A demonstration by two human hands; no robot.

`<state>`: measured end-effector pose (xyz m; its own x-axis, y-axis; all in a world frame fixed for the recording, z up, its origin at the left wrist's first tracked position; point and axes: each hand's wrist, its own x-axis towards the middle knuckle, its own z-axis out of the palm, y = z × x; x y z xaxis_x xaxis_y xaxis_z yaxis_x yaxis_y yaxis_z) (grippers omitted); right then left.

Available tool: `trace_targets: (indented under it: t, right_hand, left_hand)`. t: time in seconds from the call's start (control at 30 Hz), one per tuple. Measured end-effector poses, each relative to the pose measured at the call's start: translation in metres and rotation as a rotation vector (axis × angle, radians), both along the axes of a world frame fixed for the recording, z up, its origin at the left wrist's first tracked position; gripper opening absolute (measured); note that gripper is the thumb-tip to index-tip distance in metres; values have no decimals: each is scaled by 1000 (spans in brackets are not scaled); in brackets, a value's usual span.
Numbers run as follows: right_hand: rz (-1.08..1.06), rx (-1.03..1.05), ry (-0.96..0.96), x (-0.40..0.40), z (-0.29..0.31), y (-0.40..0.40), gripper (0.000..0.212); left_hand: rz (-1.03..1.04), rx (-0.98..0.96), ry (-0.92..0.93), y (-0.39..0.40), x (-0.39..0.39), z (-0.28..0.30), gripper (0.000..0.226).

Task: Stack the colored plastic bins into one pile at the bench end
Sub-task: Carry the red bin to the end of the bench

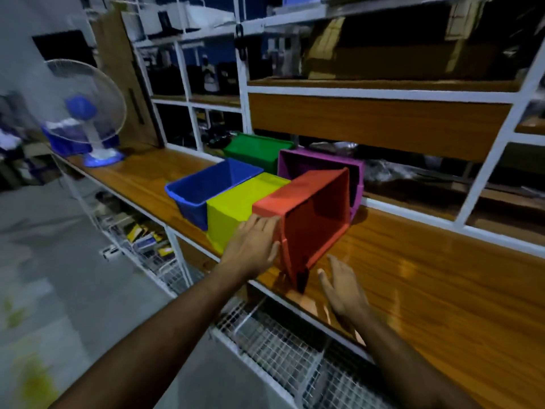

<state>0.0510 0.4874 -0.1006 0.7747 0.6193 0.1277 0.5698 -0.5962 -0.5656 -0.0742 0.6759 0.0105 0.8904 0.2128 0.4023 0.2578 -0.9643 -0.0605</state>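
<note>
Five plastic bins stand on the wooden bench (413, 278). A blue bin (212, 187) is at the left, a yellow bin (236, 211) beside it, a green bin (256, 149) and a purple bin (318, 166) behind. The red bin (312, 214) is tipped on its side, its opening facing right, its lower edge near the bench's front edge. My left hand (253, 246) grips the red bin's rim at its left side. My right hand (342, 287) hovers open just right of the bin's lower corner, apart from it.
A blue and white table fan (88, 113) stands at the bench's far left end. White metal shelving (244, 93) with boxes and dark items rises behind the bench. Wire mesh baskets (280, 349) hang below the front edge. Bare wood stretches to the right.
</note>
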Motion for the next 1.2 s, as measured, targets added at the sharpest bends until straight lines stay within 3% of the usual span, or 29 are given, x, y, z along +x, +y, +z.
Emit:
trace_targets:
  t: [0.17, 0.37, 0.57, 0.77, 1.0, 1.13, 1.2]
  right_hand:
    - [-59, 63, 36, 18, -6, 26, 55]
    - [-163, 102, 63, 39, 2, 38, 51]
    - [-392, 180, 153, 48, 7, 46, 45]
    - [-522, 246, 316, 60, -2, 49, 49]
    - [-674, 334, 352, 76, 17, 37, 38]
    - [-723, 273, 364, 83, 37, 25, 30]
    - [-722, 256, 365, 85, 42, 19, 28]
  left_hand:
    - [-33, -150, -18, 27, 64, 19, 57]
    - [-64, -80, 117, 39, 128, 31, 39]
    - [-64, -68, 188, 36, 160, 46, 39]
    - [-130, -8, 105, 49, 160, 49, 30]
    - [-158, -408, 149, 89, 160, 40, 29]
    - [-188, -632, 214, 100, 157, 20, 26]
    - [-198, -758, 236, 105, 155, 6, 35]
